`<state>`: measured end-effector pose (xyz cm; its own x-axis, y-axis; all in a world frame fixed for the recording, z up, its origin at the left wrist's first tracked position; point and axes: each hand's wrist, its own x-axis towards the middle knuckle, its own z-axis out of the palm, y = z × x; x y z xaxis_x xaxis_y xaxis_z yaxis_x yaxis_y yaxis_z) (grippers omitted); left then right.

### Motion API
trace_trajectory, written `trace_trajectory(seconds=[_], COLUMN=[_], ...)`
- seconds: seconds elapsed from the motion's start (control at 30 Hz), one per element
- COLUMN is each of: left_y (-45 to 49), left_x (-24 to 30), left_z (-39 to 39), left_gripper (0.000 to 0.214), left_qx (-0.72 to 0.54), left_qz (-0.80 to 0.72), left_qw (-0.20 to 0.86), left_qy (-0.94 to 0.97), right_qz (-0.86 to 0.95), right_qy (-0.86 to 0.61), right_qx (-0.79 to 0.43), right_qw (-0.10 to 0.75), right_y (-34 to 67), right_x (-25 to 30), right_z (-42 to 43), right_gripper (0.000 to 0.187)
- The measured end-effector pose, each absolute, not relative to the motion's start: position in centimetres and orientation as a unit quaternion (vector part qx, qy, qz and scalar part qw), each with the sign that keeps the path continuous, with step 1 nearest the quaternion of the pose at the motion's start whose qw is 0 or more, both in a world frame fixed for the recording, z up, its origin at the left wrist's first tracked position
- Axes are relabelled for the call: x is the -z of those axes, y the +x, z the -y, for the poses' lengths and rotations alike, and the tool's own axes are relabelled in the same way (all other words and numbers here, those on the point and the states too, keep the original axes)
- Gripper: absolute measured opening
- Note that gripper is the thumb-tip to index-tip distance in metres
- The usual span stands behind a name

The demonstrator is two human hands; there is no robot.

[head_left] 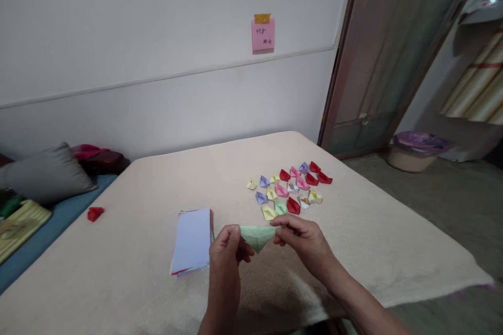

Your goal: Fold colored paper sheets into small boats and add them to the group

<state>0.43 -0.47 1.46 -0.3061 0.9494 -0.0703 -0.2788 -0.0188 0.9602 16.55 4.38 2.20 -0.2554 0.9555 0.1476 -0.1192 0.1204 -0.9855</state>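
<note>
A folded piece of light green paper, triangular with its point downward, is stretched between my two hands above the cloth-covered surface. My left hand pinches its left corner between thumb and fingers. On the other side, my right hand grips the right corner. Just beyond my hands lie several small folded paper boats in red, pink, yellow, purple, green and patterned white. To the left of my left hand rests a stack of coloured paper sheets, a lavender one on top.
A lone red folded paper piece lies at the far left of the beige cloth. A grey pillow sits beyond it. On the wall hangs a pink note. A lined bin stands on the floor at right.
</note>
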Motion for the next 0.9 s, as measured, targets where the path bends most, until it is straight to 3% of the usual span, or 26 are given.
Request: trace_trajectory(seconds=[0.3, 0.57, 0.9], left_y=[-0.5, 0.3, 0.7], left_x=[-1.0, -1.2, -1.1], left_z=[0.0, 0.2, 0.1], left_gripper=[0.014, 0.022, 0.027], left_qx=[-0.597, -0.594, -0.564], left_qz=[-0.519, -0.527, -0.576], left_qw=[0.476, 0.454, 0.417], left_qy=[0.385, 0.403, 0.42], right_qz=[0.636, 0.758, 0.847], right_qy=[-0.348, -0.305, -0.296], right_qx=[-0.506, -0.271, -0.149], right_qw=[0.467, 0.509, 0.415], right_y=[17.0, 16.8, 16.0], right_x=[-1.6, -2.3, -1.1], right_z=[-4.6, -4.1, -2.7], right_gripper=[0.017, 0.022, 0.025])
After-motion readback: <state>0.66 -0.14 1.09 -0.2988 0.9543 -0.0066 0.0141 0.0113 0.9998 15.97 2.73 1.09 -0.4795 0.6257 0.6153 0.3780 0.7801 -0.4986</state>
